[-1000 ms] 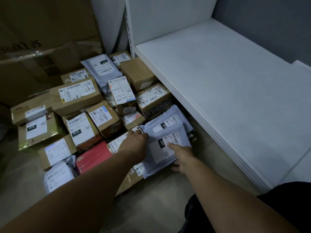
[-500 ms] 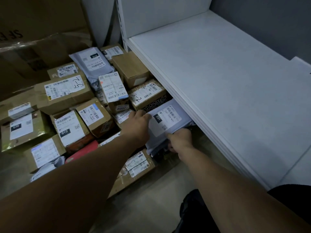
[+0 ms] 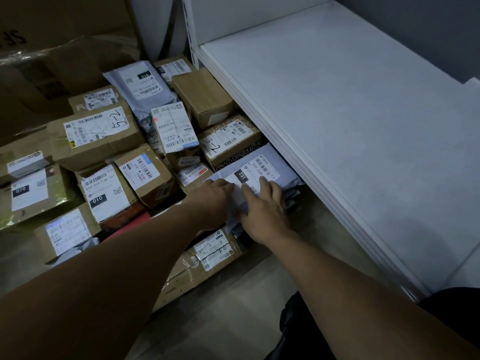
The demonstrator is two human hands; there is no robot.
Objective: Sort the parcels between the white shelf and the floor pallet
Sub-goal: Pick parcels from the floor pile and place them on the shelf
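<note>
Grey mailer [image 3: 262, 165] (label 231) beneath flat-fingered right hand [image 3: 262, 207], left hand [image 3: 214, 196] at its edge, grip unclear

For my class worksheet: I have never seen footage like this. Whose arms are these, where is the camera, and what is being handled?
No machine here: a person wears a camera on the head, looking down at their own arms. Labelled cardboard boxes lie crowded low down beside a white shelf. The right hand lies flat on a grey mail bag marked 231; the left hand touches its left edge, though whether it grips is unclear.
</note>
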